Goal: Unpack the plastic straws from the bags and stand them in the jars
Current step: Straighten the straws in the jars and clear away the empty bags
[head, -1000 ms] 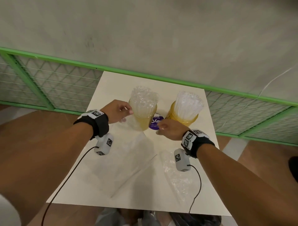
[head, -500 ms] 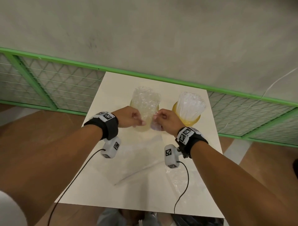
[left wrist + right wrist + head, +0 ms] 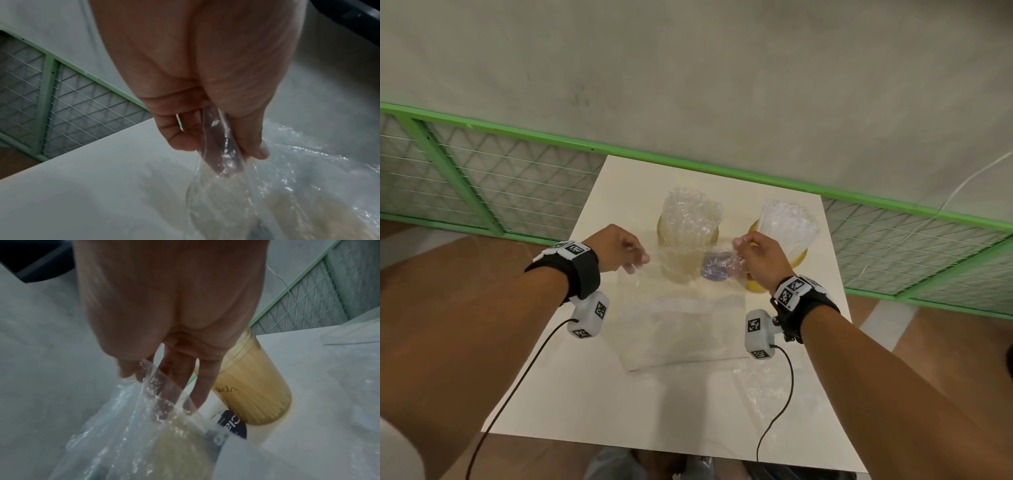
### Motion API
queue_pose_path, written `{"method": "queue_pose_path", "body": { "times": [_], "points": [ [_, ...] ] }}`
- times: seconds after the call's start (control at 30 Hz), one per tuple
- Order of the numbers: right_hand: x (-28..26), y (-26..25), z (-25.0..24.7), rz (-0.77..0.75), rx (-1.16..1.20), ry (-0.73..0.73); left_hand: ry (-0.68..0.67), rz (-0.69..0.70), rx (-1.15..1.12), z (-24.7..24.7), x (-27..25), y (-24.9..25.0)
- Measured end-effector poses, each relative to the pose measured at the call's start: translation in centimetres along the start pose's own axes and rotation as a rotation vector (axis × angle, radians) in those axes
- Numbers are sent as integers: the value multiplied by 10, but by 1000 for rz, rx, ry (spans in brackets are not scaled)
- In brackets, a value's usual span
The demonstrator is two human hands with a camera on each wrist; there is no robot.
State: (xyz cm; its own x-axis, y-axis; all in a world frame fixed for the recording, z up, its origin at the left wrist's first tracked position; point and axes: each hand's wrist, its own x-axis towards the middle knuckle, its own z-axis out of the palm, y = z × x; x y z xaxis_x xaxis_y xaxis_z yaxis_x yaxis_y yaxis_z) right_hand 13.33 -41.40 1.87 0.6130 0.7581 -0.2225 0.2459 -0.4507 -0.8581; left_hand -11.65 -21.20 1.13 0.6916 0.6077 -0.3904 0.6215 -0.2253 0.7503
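Over the counter [image 3: 592, 394], the left hand [image 3: 616, 248] has its grip pinched on one top corner of a clear bag [image 3: 681, 325], held up before the left jar [image 3: 688, 240] of straws [image 3: 690, 214]. The right hand [image 3: 760, 258] grasps the other corner beside the right jar [image 3: 799, 255].

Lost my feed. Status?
Left hand and right hand pinch clear bag. Both jars hold straws. Nothing blocking.

We see a pale grey concrete wall [image 3: 722, 68], a green-framed wire-mesh fence [image 3: 493, 178] running along its foot, a white cable [image 3: 969, 181] trailing down the wall at right, a white table [image 3: 619, 394] set against the fence, brown wooden floor [image 3: 458, 260] on both sides
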Motion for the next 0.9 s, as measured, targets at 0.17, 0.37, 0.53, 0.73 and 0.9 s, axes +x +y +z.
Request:
{"method": "queue_pose_path", "body": {
  "times": [0.17, 0.37, 0.53, 0.73, 0.9],
  "points": [
    [2, 9, -8, 185, 35, 89, 220, 11, -303, -10, -1, -7],
    [-2, 10, -3, 105, -405, -24, 109, 35, -474, 6, -4, 24],
    [-14, -26, 14, -155, -339, -160, -13, 141, -204, 20, -1, 48],
    [-10, -52, 29, -221, -186, -295, -91, 178, -255, 36, 0, 67],
    [-10, -49, 17, -164, -60, -199, -191, 13, -237, 42, -1, 42]
  ]
}}
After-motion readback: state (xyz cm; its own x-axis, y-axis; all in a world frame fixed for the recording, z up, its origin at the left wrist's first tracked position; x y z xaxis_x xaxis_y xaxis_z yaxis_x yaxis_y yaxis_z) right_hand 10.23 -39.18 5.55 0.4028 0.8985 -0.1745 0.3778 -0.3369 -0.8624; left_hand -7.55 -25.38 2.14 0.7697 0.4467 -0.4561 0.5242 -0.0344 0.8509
